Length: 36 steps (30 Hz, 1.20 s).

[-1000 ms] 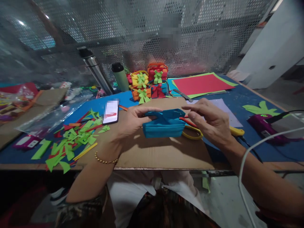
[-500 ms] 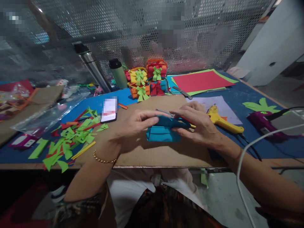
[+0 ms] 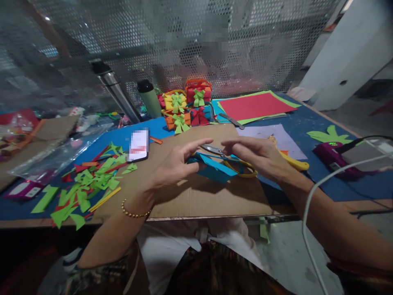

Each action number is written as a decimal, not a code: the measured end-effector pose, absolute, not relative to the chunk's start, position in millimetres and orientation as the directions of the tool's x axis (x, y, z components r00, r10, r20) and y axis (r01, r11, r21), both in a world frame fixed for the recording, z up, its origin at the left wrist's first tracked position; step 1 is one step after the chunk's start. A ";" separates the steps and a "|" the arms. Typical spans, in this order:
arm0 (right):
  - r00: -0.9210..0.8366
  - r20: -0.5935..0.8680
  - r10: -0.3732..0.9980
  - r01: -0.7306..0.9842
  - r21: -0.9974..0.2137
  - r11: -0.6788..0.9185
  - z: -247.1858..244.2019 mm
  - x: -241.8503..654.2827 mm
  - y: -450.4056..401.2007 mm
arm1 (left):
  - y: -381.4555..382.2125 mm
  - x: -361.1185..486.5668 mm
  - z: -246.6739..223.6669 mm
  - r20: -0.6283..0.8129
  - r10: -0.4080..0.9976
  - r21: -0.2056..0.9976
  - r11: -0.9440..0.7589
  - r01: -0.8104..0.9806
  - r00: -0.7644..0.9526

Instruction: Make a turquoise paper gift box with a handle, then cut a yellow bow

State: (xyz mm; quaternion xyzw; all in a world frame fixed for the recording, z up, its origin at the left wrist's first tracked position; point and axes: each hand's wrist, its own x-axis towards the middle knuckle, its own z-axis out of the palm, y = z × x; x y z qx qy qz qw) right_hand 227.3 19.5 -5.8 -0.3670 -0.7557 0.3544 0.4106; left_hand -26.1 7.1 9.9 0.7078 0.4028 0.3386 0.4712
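A small folded blue paper bag (image 3: 217,169) sits tilted over the brown cardboard (image 3: 190,200) between my hands. My left hand (image 3: 175,166) is at its left end, thumb and forefinger apart around the corner; the thumb appears to touch the paper. On the other side, my right hand (image 3: 256,153) hovers with fingers stretched out and holds nothing. Scissors (image 3: 212,149) lie behind the blue bag, their yellow handle loop showing under my right hand. Part of the bag's far side is hidden.
Green and red paper scraps (image 3: 82,184) and a phone (image 3: 138,144) are on the left. Finished paper bags with bows (image 3: 178,102) stand at the back, near two flasks (image 3: 149,98). Paper sheets (image 3: 258,106), a yellow glue gun (image 3: 294,161) and a white cable (image 3: 308,205) lie right.
The blue bag has turned, its right end now nearer me. My right hand has come off it and my left fingers have spread. The scissors' yellow loop shows more.
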 end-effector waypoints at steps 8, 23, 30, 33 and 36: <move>-0.572 0.093 0.815 0.158 -0.963 0.220 -2.5 212.3 11.6 | 1.6 -28.4 16.9 0.159 0.816 0.857 -0.394 0.332 0.556; -0.536 0.138 0.833 -0.179 -0.983 0.048 -13.9 193.6 7.3 | -2.9 -30.6 15.3 0.054 0.695 0.922 -0.311 0.232 0.717; -0.507 0.033 0.862 -0.112 -0.993 -0.028 -8.2 191.9 3.6 | -8.3 -20.0 6.2 0.073 0.715 0.990 -0.136 0.036 0.695; -0.499 0.008 0.866 -0.063 -0.998 -0.026 -7.8 194.4 6.4 | -9.4 -17.2 7.3 0.065 0.799 0.992 -0.116 0.047 0.598; -0.441 0.016 0.897 -0.079 -0.997 -0.021 -9.7 199.2 12.0 | -9.8 -16.4 10.9 0.087 0.833 0.980 -0.169 0.101 0.547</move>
